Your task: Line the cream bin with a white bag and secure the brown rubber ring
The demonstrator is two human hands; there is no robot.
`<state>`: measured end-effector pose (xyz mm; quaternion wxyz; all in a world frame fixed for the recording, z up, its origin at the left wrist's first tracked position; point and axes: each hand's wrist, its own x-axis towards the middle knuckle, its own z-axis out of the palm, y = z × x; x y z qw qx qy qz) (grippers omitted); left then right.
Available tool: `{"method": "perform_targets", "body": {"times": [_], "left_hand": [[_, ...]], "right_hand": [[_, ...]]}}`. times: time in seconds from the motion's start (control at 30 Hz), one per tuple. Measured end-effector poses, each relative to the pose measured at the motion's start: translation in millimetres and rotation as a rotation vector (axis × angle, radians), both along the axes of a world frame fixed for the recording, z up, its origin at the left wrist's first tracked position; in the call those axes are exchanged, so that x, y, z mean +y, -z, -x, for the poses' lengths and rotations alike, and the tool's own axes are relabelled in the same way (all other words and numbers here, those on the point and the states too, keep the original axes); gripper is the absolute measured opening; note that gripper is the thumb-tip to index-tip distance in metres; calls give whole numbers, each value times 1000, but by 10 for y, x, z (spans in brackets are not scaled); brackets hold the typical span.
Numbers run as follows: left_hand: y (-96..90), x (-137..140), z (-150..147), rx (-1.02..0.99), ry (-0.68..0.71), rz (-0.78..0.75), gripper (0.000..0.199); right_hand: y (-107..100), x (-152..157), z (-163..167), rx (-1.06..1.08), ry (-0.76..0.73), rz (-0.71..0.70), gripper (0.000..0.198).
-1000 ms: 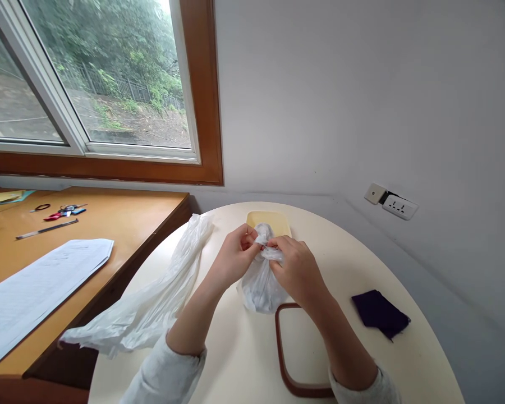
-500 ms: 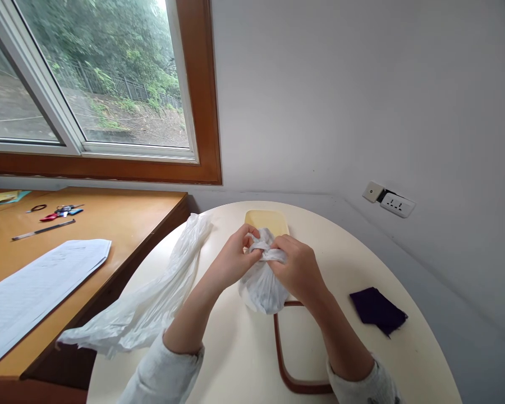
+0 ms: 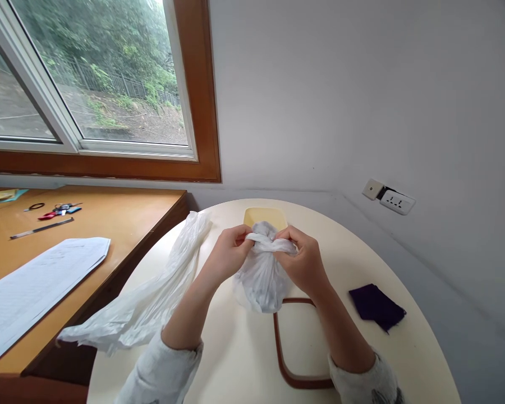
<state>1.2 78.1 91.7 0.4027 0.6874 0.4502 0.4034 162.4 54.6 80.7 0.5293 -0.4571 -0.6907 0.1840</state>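
Left hand: fingers pinched on twisted neck of small white plastic bag. Right hand: closed on same neck from opposite side. Bag: filled, rounded, held at centre of round cream worktop, just above brown frame. Yellow tray behind bag. Loose white plastic bag lying left of it. Dark purple cloth to right, well apart.
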Motion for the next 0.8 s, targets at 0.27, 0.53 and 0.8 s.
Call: {"method": "perform_targets", "body": {"times": [0.27,0.53,0.8], "left_hand": [[-66,-52,-63,-315,-29,93,9],[-82,-57,-22,-437,210,242,7],[-46,-53,-74,-448,-24,100,6]], "right_hand": [[-8,-28,78,-184,101,-145,12],[-42,-46,42,-178,20,-43,13],[48,-71,145,-341,122,-238,20]]}}
